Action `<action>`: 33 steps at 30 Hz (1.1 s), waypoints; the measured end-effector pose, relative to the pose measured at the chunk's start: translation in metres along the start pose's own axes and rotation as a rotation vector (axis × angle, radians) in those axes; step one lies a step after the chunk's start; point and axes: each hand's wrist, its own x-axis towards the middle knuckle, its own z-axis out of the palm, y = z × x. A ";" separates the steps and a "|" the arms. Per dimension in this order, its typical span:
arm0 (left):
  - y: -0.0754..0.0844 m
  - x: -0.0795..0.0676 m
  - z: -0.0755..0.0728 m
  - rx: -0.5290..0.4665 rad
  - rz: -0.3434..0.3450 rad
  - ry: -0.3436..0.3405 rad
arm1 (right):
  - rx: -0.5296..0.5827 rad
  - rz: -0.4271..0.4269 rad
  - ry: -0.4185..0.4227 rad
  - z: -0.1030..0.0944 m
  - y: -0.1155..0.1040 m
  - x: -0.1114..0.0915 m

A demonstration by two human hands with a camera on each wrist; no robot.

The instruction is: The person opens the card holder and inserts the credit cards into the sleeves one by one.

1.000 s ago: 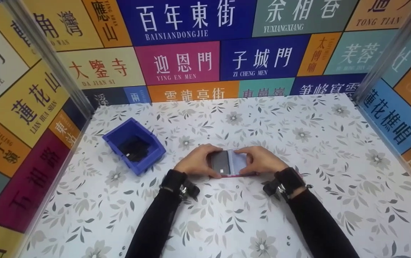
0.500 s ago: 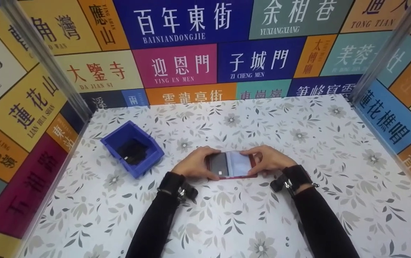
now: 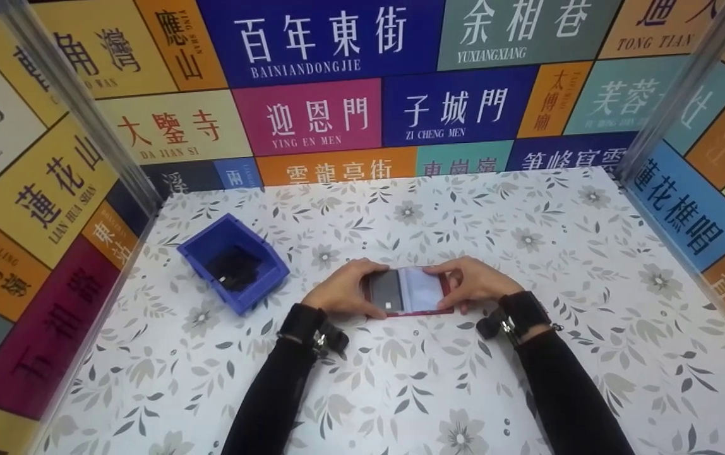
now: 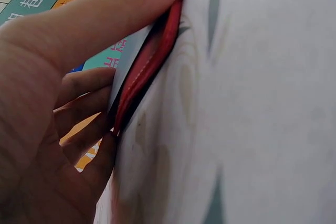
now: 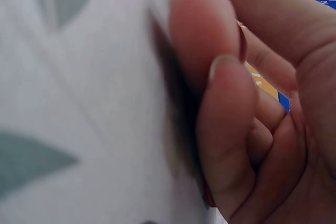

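An opened red card holder [image 3: 422, 291] lies in the middle of the table, with a dark grey card [image 3: 386, 291] on its left half and a pale translucent sleeve on its right. My left hand [image 3: 343, 287] grips the left end, thumb on the near edge and fingers at the far one. At the right end, my right hand [image 3: 479, 281] pinches the holder between thumb and fingers. Red stitched edging [image 4: 152, 61] of the holder bows outward under the thumb in the left wrist view. In the right wrist view, bent fingertips [image 5: 226, 114] hide most of the holder.
A blue plastic bin [image 3: 258, 294] stands to the left, holding dark flat items [image 3: 233, 265]. The tabletop [image 3: 350, 392] has a floral cover. Printed panels [image 3: 312, 114] with street names close off the back and both sides.
The right hand has shifted slightly outward along the card holder, uncovering more of its red right edge. The left hand keeps its grip, and the head view has tilted slightly.
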 end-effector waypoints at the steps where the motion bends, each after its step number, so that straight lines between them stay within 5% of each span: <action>1: 0.000 0.000 0.000 -0.001 0.000 -0.002 | 0.000 0.006 0.000 0.000 0.000 0.000; 12: 0.003 0.001 -0.008 -0.005 -0.023 -0.051 | -0.018 -0.002 0.001 -0.001 0.000 0.003; 16: 0.010 -0.006 -0.026 -0.034 -0.039 -0.053 | -0.014 0.005 -0.009 -0.001 0.000 0.001; 19: 0.012 -0.017 -0.058 -0.105 -0.032 0.120 | -0.007 0.013 -0.007 -0.001 0.000 0.000; 23: -0.003 -0.044 -0.107 -0.121 -0.048 0.546 | 0.007 0.005 -0.008 0.000 0.002 0.001; 26: -0.029 -0.069 -0.131 0.001 -0.194 0.818 | 0.017 -0.016 -0.017 0.000 0.003 0.002; 28: -0.048 -0.084 -0.138 0.062 -0.322 0.897 | 0.022 -0.030 -0.026 0.000 0.004 0.003; 30: -0.065 -0.095 -0.140 0.123 -0.457 0.875 | 0.027 -0.025 -0.026 -0.001 0.005 0.003; 33: -0.078 -0.104 -0.138 0.246 -0.624 0.668 | 0.021 -0.016 -0.022 -0.002 0.005 0.002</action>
